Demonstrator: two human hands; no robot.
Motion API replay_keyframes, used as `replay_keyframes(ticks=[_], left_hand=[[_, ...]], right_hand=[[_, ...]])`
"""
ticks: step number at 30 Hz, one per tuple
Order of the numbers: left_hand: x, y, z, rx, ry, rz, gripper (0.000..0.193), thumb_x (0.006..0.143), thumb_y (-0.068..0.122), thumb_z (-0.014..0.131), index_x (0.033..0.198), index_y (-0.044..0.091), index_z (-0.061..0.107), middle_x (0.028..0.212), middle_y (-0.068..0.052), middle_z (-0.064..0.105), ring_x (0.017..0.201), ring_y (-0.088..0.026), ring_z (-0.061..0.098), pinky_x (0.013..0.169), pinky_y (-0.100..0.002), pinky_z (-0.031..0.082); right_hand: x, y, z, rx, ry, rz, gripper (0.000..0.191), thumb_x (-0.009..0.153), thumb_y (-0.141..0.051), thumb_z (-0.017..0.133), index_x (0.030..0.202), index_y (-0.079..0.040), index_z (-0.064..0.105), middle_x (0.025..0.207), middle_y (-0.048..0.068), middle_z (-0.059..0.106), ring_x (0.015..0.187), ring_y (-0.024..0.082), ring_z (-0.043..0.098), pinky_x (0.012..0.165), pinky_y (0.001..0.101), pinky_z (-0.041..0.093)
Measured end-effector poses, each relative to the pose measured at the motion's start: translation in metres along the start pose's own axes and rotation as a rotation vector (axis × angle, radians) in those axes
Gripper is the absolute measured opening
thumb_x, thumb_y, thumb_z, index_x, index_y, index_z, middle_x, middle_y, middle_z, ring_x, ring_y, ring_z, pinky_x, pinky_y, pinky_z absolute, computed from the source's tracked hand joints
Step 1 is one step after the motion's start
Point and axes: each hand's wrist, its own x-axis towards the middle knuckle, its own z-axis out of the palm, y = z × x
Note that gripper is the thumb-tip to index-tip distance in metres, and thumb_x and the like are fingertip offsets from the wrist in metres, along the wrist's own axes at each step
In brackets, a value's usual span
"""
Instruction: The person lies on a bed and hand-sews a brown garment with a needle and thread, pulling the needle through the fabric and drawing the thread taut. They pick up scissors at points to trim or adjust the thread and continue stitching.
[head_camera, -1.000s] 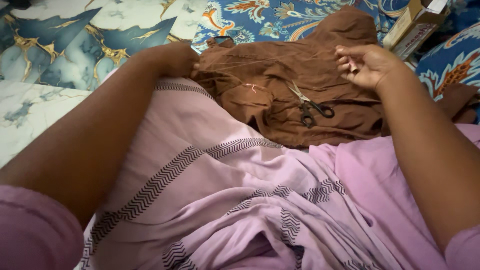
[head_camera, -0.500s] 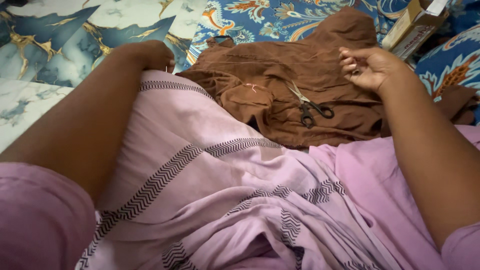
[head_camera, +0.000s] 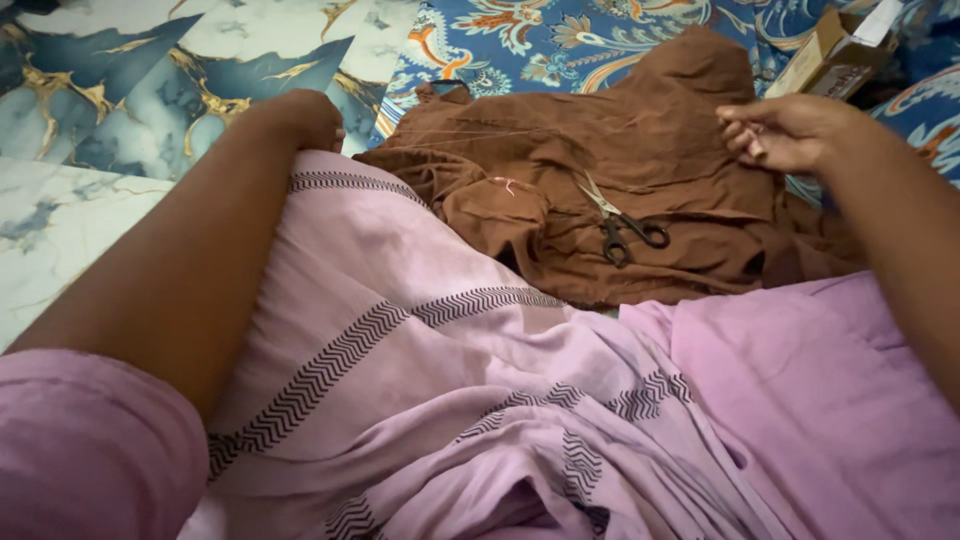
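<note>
**Desk:** What do the fingers show?

**Photographer:** The right hand (head_camera: 785, 130) hovers over the far edge of the brown garment (head_camera: 620, 170), fingertips (head_camera: 738, 128) pinched close together. A fine thread seems to run from them across the cloth, but it is too thin to be sure, so whether they grip anything cannot be told. The left hand (head_camera: 300, 118) rests curled at the top of the pink striped cloth (head_camera: 420, 340) draped over the person's lap; its fingers are tucked out of sight, so their hold cannot be told either.

**Desk:** And the garment itself?

**Photographer:** It lies crumpled on the blue patterned sheet (head_camera: 520, 40), just beyond the lap, with black-handled scissors (head_camera: 620, 220) lying closed on top of it, between the two hands. It looks soft, light and limp, likely to sag and fold wherever it is lifted; a seam or hem edge would probably give the firmest hold, and the scissors would slide off if it were pulled.

**Desk:** What stays unclear?

**Photographer:** A cardboard box (head_camera: 830, 55) is cut off at the upper right corner. The marbled blue-and-gold surface (head_camera: 120, 130) at left runs out of frame. The garment's near edge disappears behind the pink cloth, and the right forearm covers its right side.
</note>
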Motion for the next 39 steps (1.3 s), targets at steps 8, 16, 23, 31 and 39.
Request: replay_keyframes(ticks=[8,16,23,31,39], left_hand=[[0.012,0.005,-0.004,0.131,-0.004,-0.004,0.036,0.091,0.038,0.072,0.114,0.013,0.08,0.123,-0.018,0.072,0.116,-0.042,0.067,0.096,-0.05,0.055],[-0.001,0.006,-0.002,0.012,0.036,-0.121,0.041,0.089,0.04,0.075,0.116,0.009,0.077,0.125,-0.021,0.069,0.119,-0.044,0.064,0.097,-0.051,0.053],[0.002,0.005,-0.001,0.059,0.032,-0.139,0.04,0.089,0.039,0.075,0.115,0.009,0.078,0.124,-0.021,0.07,0.118,-0.043,0.064,0.097,-0.05,0.053],[0.007,0.005,0.002,0.107,0.022,-0.152,0.038,0.088,0.037,0.074,0.114,0.008,0.078,0.123,-0.021,0.07,0.117,-0.043,0.065,0.096,-0.05,0.053],[0.012,0.002,0.005,0.14,0.017,-0.166,0.037,0.088,0.036,0.074,0.112,0.008,0.079,0.122,-0.021,0.071,0.116,-0.042,0.066,0.096,-0.049,0.054]], right_hand=[[-0.008,0.009,0.004,-0.129,0.298,-0.015,0.012,0.103,-0.014,0.059,0.113,-0.008,0.062,0.095,-0.002,0.059,0.078,0.005,0.056,0.064,0.016,0.047],[0.0,0.019,-0.022,-0.149,0.19,0.054,0.009,0.104,-0.02,0.062,0.109,-0.013,0.06,0.087,-0.005,0.055,0.07,0.006,0.05,0.054,0.0194,0.043],[-0.012,0.013,-0.027,-0.164,0.357,0.045,0.013,0.106,-0.022,0.062,0.104,-0.012,0.056,0.088,-0.002,0.054,0.074,0.008,0.05,0.06,0.0201,0.041],[-0.022,0.012,-0.037,0.098,0.214,-0.008,0.014,0.106,-0.018,0.068,0.107,-0.01,0.056,0.088,-0.003,0.049,0.075,0.008,0.048,0.061,0.0226,0.042],[-0.032,0.013,-0.03,0.143,0.38,-0.138,0.014,0.102,-0.007,0.065,0.112,-0.009,0.055,0.094,0.0,0.054,0.078,0.01,0.049,0.069,0.0217,0.045]])
